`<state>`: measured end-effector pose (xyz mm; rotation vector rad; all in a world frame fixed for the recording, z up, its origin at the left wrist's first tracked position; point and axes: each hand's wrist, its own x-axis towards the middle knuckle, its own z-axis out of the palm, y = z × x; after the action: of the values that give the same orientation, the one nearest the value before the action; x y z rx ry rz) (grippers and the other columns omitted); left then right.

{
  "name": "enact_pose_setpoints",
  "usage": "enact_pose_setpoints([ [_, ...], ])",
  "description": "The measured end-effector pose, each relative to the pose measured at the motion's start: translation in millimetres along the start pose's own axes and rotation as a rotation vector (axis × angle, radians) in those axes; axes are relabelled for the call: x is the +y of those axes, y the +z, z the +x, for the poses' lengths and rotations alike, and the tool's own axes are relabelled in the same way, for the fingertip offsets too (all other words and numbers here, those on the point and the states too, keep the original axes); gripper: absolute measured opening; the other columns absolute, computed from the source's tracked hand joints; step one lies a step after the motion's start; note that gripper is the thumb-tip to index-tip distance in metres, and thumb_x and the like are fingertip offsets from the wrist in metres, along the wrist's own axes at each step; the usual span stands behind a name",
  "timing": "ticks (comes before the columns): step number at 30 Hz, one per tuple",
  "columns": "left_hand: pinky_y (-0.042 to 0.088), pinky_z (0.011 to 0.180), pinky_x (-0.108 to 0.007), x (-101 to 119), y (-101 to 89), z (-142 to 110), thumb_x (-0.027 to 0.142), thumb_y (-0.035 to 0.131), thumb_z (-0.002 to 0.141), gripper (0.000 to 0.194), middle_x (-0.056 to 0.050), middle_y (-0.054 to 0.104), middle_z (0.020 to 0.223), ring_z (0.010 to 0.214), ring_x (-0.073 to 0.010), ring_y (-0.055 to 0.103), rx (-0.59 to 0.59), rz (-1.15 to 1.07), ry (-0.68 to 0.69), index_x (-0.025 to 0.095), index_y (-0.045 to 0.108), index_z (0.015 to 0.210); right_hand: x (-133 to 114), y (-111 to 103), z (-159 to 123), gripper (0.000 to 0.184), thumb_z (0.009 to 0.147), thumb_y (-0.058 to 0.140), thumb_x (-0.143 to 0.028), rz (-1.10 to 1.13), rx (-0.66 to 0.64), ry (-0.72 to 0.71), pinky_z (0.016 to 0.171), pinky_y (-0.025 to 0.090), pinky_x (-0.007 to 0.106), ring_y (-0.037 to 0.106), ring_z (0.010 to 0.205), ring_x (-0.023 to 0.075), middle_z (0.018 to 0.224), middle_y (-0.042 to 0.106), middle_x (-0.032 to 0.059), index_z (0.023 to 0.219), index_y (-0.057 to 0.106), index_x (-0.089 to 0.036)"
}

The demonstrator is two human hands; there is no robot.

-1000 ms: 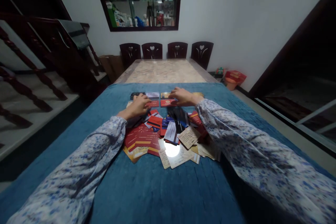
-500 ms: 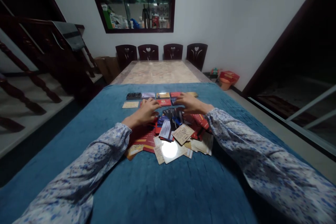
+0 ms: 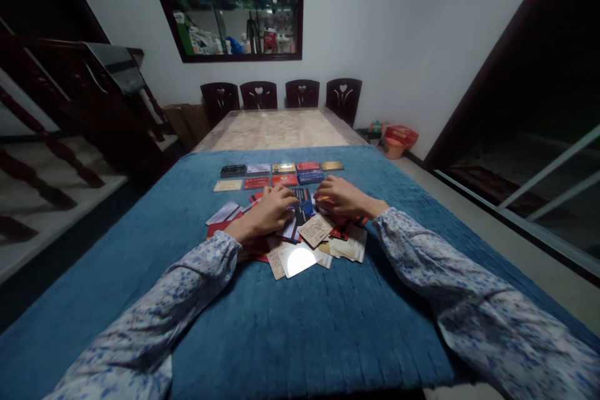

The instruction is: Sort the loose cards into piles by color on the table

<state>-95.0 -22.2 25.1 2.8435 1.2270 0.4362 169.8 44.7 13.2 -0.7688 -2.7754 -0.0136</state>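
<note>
A loose pile of plastic cards (image 3: 316, 229) lies on the blue cloth, mixing red, black, blue, white and beige ones. My left hand (image 3: 270, 209) is over the pile's left part, fingers loosely curved and apart, hiding the cards beneath. Across from it, my right hand (image 3: 341, 196) rests over the pile's right part with bent fingers; its fingertips are near a dark blue card (image 3: 307, 207). Behind the pile, cards lie in two rows, among them a black stack (image 3: 233, 171), a blue stack (image 3: 310, 177), a red card (image 3: 256, 183) and a beige card (image 3: 227, 185).
The blue cloth (image 3: 281, 325) covers the near part of a long table with a marbled top (image 3: 281, 128). Several dark chairs (image 3: 302, 94) stand at the far end. A stair railing (image 3: 51, 144) is at the left, an orange bin (image 3: 394, 147) at the right.
Both hands have drawn back from the card rows to the pile. The blue stack and red cards they partly covered now show. The view has shifted slightly.
</note>
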Motion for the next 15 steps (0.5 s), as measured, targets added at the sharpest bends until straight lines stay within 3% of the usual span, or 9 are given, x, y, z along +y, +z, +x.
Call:
enact_pose_setpoints([
  [8, 0.036, 0.094, -0.048, 18, 3.1, -7, 0.018, 0.055, 0.093, 0.032, -0.013, 0.066, 0.125, 0.115, -0.0294, 0.051, -0.010, 0.019, 0.006, 0.020, 0.067, 0.122, -6, 3, -20, 0.024, 0.093, 0.061, -0.021, 0.030, 0.039, -0.021, 0.082, 0.042, 0.039, 0.051, 0.096, 0.0252, 0.108, 0.070, 0.0128, 0.113, 0.074, -0.019],
  [15, 0.035, 0.093, -0.048, 38, 8.0, -14, 0.030, 0.053, 0.098, 0.029, -0.014, 0.066, 0.125, 0.115, -0.0298, 0.051, 0.002, 0.014, 0.039, 0.021, 0.066, 0.122, -18, 12, -34, 0.027, 0.095, 0.060, -0.029, 0.126, 0.131, -0.059, 0.094, 0.047, 0.048, 0.054, 0.106, 0.0277, 0.119, 0.071, 0.0134, 0.117, 0.073, -0.021],
])
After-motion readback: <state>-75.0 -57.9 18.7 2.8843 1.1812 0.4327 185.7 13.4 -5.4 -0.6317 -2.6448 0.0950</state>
